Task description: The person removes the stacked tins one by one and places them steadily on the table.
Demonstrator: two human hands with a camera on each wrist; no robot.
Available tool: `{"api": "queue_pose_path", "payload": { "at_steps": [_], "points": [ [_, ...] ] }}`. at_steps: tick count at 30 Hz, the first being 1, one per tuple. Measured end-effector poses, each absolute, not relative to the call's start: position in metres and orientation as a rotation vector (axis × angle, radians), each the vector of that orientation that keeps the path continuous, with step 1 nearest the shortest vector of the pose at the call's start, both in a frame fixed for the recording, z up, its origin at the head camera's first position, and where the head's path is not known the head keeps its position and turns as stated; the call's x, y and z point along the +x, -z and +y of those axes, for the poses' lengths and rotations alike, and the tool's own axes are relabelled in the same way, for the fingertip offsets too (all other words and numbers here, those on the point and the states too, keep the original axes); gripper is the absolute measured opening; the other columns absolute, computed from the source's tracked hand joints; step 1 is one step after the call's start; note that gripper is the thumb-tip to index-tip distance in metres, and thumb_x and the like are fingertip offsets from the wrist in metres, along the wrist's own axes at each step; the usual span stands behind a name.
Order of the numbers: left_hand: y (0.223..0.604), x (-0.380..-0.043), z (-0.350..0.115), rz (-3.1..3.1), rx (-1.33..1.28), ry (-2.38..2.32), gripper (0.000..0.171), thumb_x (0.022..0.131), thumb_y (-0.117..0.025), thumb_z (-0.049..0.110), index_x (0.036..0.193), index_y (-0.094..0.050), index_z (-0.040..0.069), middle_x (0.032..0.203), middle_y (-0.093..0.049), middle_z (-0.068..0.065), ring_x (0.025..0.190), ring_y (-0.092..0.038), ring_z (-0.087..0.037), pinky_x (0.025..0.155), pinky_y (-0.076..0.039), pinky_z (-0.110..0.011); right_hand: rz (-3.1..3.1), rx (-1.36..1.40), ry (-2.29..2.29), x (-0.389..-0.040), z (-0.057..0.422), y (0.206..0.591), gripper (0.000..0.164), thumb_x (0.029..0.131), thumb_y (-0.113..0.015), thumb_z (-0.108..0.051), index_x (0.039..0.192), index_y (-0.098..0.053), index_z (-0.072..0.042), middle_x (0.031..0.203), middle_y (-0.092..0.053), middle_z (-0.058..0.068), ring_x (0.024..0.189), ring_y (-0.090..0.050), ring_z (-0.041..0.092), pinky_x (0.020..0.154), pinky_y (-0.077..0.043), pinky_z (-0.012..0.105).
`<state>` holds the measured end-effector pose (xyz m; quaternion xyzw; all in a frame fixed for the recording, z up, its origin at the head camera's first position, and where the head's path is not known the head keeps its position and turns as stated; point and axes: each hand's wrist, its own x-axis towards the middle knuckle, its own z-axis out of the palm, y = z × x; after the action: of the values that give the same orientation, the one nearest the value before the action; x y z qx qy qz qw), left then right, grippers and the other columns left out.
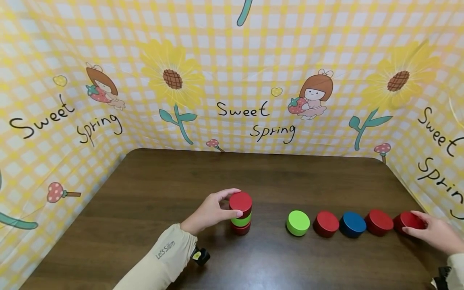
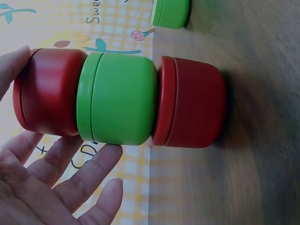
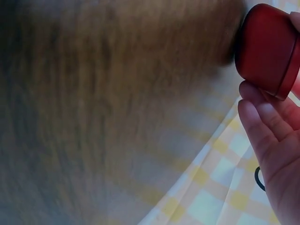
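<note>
My left hand (image 1: pixel 213 210) grips the top red tin (image 1: pixel 241 201) of an upright stack between thumb and fingers. Under it sit a green tin (image 2: pixel 123 99) and, resting on the table, a second red tin (image 2: pixel 194 103); all three have lids. In the left wrist view, a fingertip is at the green tin's side. At the right end of a row, my right hand (image 1: pixel 436 233) holds a red tin (image 3: pixel 266 49) between thumb and fingers. That tin looks set down on the table, though its base is partly out of sight.
Between the hands, a green tin (image 1: pixel 298 223), a red tin (image 1: pixel 326 224), a blue tin (image 1: pixel 353 224) and another red tin (image 1: pixel 379 222) stand in a row. Checked cloth (image 1: pixel 232 80) walls the dark wooden table (image 1: pixel 145 249) at the back and sides.
</note>
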<state>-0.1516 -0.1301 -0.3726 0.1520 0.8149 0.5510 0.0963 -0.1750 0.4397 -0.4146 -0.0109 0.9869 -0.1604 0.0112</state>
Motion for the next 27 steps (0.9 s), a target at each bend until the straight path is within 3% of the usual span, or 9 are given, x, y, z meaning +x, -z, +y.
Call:
{"api": "queue_pose_path", "payload": {
  "at_steps": [10,18,24,27],
  "points": [
    [0.3718,-0.1520,-0.1309,2.428,0.452,-1.603,0.057,0.084,-0.075,0.019,0.134,-0.053,0.004,0.109,-0.064,-0.009,0.095,-0.059,-0.022,0.079,-0.051,-0.032,3.034,-0.021,0.472,-0.1770,0.4377,0.4120,0.073,0.086,-0.069,-0.033,0.119,-0.039,0.025,0.086,-0.056,0.038,0.071,-0.058,0.033,0.058,-0.047,0.039],
    [0.3720,-0.1516,-0.1301,2.441,0.464,-1.592,0.060,0.083,-0.075,0.019,0.137,-0.052,0.004,0.112,-0.065,-0.010,0.098,-0.061,-0.022,0.080,-0.052,-0.032,3.054,-0.015,0.483,-0.1766,0.4356,0.4123,0.081,0.087,-0.067,-0.043,0.121,-0.039,0.025,0.089,-0.055,0.039,0.073,-0.055,0.033,0.061,-0.046,0.042],
    [0.3722,-0.1500,-0.1301,2.454,0.476,-1.582,0.062,0.084,-0.075,0.020,0.138,-0.050,0.003,0.116,-0.064,-0.013,0.100,-0.061,-0.025,0.081,-0.052,-0.033,3.050,0.071,0.642,-0.1717,0.4362,0.4126,0.087,0.090,-0.064,-0.044,0.128,-0.030,0.026,0.108,-0.045,0.050,0.095,-0.050,0.057,0.073,-0.046,0.057],
    [0.3744,-0.1499,-0.1299,2.489,0.489,-1.567,0.062,0.083,-0.075,0.018,0.138,-0.050,0.003,0.117,-0.063,-0.013,0.102,-0.060,-0.027,0.081,-0.052,-0.035,3.100,0.128,0.776,-0.1731,0.4383,0.4144,0.083,0.091,-0.063,-0.039,0.131,-0.029,0.025,0.112,-0.044,0.049,0.101,-0.047,0.061,0.072,-0.047,0.057]
  ]
}}
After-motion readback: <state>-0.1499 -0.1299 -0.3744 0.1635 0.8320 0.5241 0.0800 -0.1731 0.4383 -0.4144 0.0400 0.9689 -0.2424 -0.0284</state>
